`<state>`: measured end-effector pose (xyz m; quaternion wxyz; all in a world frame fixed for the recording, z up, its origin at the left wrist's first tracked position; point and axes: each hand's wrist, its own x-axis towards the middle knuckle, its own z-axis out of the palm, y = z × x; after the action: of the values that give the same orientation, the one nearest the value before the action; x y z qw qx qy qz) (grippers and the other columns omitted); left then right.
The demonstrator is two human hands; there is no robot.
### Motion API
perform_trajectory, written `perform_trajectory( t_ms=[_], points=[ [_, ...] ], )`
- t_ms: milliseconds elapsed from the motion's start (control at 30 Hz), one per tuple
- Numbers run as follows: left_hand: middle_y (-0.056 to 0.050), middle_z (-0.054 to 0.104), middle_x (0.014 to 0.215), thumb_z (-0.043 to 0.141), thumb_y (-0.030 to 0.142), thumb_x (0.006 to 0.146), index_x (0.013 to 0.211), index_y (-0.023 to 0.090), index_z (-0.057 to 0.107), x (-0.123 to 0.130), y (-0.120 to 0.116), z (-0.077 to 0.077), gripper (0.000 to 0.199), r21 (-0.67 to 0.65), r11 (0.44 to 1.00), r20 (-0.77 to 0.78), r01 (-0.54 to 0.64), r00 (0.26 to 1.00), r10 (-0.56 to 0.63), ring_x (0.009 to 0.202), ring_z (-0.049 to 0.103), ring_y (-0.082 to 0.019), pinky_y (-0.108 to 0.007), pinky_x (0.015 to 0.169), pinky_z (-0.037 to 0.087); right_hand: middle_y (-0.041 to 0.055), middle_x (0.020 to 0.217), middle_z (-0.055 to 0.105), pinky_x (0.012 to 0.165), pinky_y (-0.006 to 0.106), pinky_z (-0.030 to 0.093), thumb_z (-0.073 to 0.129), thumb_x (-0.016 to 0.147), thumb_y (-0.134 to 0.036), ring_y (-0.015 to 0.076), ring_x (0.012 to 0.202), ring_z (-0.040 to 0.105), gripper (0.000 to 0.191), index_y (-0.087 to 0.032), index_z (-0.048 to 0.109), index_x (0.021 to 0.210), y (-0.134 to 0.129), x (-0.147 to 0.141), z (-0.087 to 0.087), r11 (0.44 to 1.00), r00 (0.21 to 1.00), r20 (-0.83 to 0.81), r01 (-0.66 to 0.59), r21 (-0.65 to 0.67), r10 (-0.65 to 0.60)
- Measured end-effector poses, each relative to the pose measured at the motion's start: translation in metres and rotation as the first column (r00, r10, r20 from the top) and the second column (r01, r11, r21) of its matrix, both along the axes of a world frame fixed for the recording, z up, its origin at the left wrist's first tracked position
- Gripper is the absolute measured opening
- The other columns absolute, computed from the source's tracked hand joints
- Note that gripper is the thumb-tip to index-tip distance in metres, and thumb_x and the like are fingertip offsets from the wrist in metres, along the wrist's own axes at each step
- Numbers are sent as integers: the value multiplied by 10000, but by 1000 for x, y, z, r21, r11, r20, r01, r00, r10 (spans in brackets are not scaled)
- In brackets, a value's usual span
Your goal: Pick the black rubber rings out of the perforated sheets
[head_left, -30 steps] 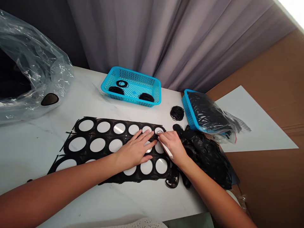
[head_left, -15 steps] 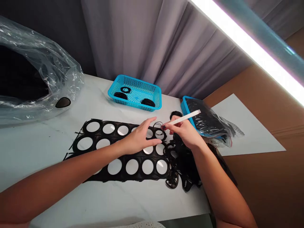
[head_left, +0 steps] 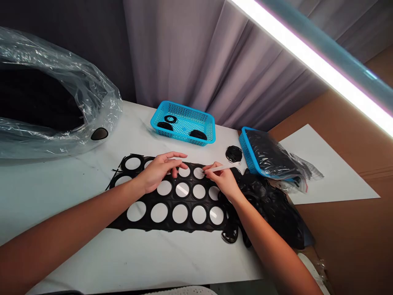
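A black sheet with rows of round openings, white showing through them, lies flat on the table. Above its upper row hovers my left hand, fingers apart and holding nothing. My right hand pinches a slim white stick near the sheet's upper right corner; the tip points down-left at a ring of the top row. Just beyond the right hand rests a coil of thin black rings. Crumpled black material is heaped at the sheet's right end, partly behind my right forearm.
At the back stands a blue basket with bundles of black rings. Another blue basket holds a plastic bag of black material. A large clear bag fills the left, with a dark oval piece by it. A bright lamp crosses overhead.
My left hand has drawn back left, and my right hand has lowered the stick onto the top row. Thin black loops seen at the stick's tip no longer show there. The view has shifted slightly.
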<state>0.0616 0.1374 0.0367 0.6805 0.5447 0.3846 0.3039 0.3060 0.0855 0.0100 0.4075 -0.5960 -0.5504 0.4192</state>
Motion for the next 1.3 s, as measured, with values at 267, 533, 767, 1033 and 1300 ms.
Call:
perform_trajectory(
  t_ms=[267, 533, 767, 1033, 1300],
  points=[
    [-127, 553, 1439, 606, 249, 950, 1383, 232, 565, 7, -41, -38, 435, 672, 371, -728, 641, 663, 172, 1013, 678, -245, -397, 886, 460, 66, 985, 722, 761, 334, 478, 642, 873, -322, 207, 880, 643, 137, -201, 675, 819, -6, -3, -13, 988, 978, 169, -139, 71, 126],
    [-89, 553, 1462, 621, 368, 965, 1420, 179, 514, 9, -50, -46, 504, 644, 211, -760, 735, 585, 283, 938, 655, -226, -384, 852, 392, 62, 997, 721, 837, 367, 498, 640, 893, -283, 227, 943, 666, 99, -213, 671, 828, -7, -3, -14, 988, 979, 161, -139, 62, 128],
    [-90, 551, 1463, 617, 373, 958, 1417, 176, 514, 10, -49, -47, 510, 632, 207, -768, 747, 566, 299, 918, 654, -222, -383, 864, 379, 62, 1105, 713, 941, 385, 487, 594, 946, -226, 233, 1130, 633, 135, -228, 590, 811, -23, 4, -3, 938, 916, 284, -326, 115, 283],
    [-100, 540, 1472, 627, 340, 950, 1415, 188, 507, 10, -50, -49, 504, 636, 214, -766, 742, 572, 294, 928, 662, -223, -375, 844, 373, 46, 914, 627, 826, 355, 504, 586, 966, -243, 224, 975, 655, 138, -228, 596, 829, -19, 4, -2, 950, 922, 362, -225, 215, 136],
    [-94, 535, 1477, 601, 360, 966, 1429, 187, 491, 10, -51, -49, 507, 635, 201, -764, 746, 566, 310, 918, 653, -223, -380, 832, 372, 50, 934, 621, 802, 354, 495, 629, 936, -213, 215, 908, 614, 108, -228, 632, 829, -12, -1, -9, 945, 909, 390, -246, 217, 147]
  ],
)
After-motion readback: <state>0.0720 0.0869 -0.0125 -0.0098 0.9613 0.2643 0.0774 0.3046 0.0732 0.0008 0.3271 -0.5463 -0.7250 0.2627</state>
